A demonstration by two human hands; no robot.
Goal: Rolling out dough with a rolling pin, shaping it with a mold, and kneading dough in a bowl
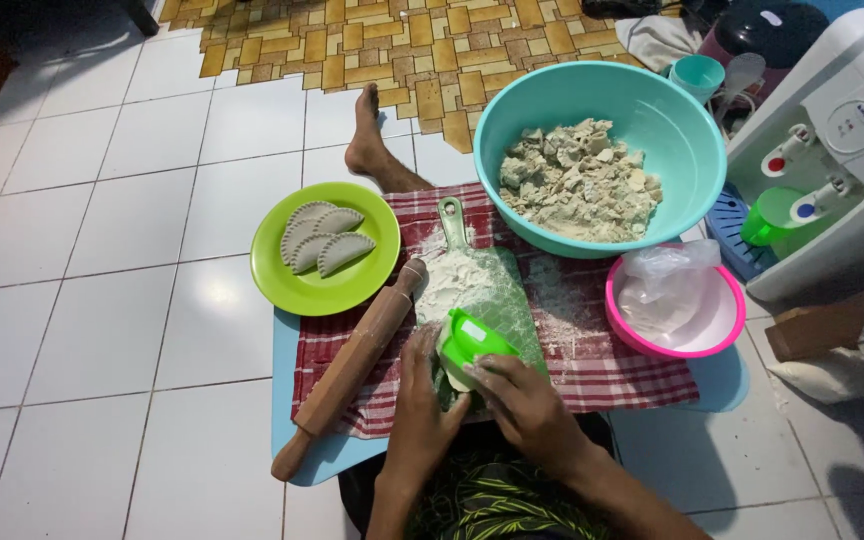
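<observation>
While you're pressing green dumpling mould with both hands: right hand clamped on mould, left hand open, steadying dough; squeezing evenly along edge.

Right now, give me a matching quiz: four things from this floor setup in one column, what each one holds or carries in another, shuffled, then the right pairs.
1. green plate
2. teal bowl
3. pink bowl
4. green board

A. plastic bag
B. flour
C. dough chunks
D. three folded pastries

Pairs: 1-D, 2-C, 3-A, 4-B
</observation>
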